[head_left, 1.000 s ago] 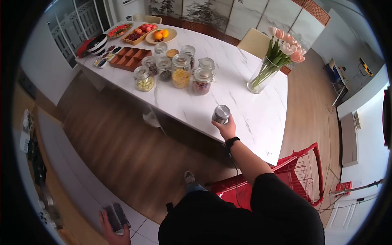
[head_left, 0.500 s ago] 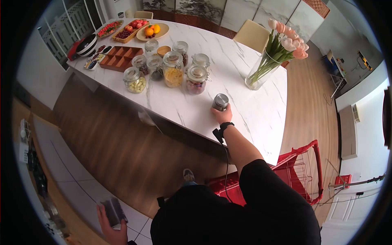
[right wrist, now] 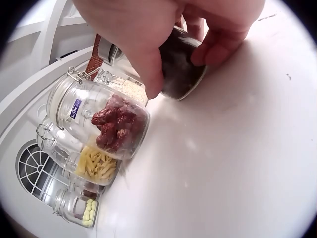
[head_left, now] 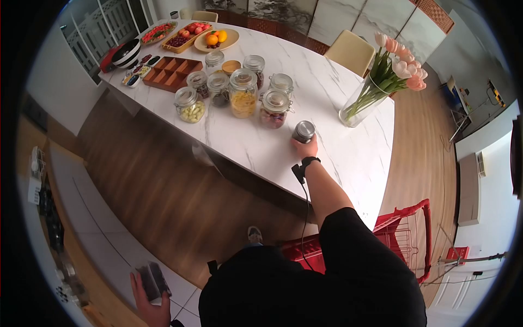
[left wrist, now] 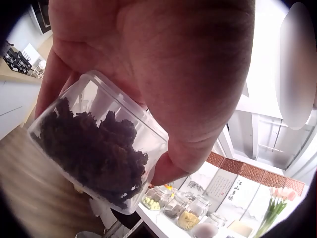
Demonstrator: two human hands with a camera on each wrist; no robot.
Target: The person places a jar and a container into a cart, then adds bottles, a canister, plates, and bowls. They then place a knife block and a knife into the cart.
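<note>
Right hand point(head_left: 306, 148) grip: fingers and thumb curled round the small cylindrical metal tin with a silver lid point(head_left: 303, 131), clamped on its side wall; the right wrist view shows the thumb point(right wrist: 143, 64) down one side, fingers point(right wrist: 218, 47) down the other, and the tin's base point(right wrist: 181, 74) on or just at the white marble-patterned desk point(head_left: 332, 158). Tin stands upright, long axis vertical, directly ahead of the right palm, so the right arm is the nearer one by far. Left hand point(head_left: 150, 305) hangs low beside the body, well apart from the desk, gripping a clear plastic tub of dark dried pieces point(left wrist: 96, 148), thumb and fingers closed round its walls. Just left of the tin, close but not touching as far as I can tell: a clip-top glass jar of dark red dried fruit point(head_left: 274, 109), then a clip-top glass jar of yellow pasta point(head_left: 243, 94), with more glass jars behind and a jar of pale round pieces point(head_left: 190, 104) near the desk's near edge. Open desk surface lies to the right of the tin and toward the near edge. Farther right, a glass vase of pink tulips point(head_left: 376, 90). At the far end, a brown wooden divided tray point(head_left: 171, 72) and plates of fruit. A red wire trolley point(head_left: 403, 234) stands on the floor behind the right arm.
</note>
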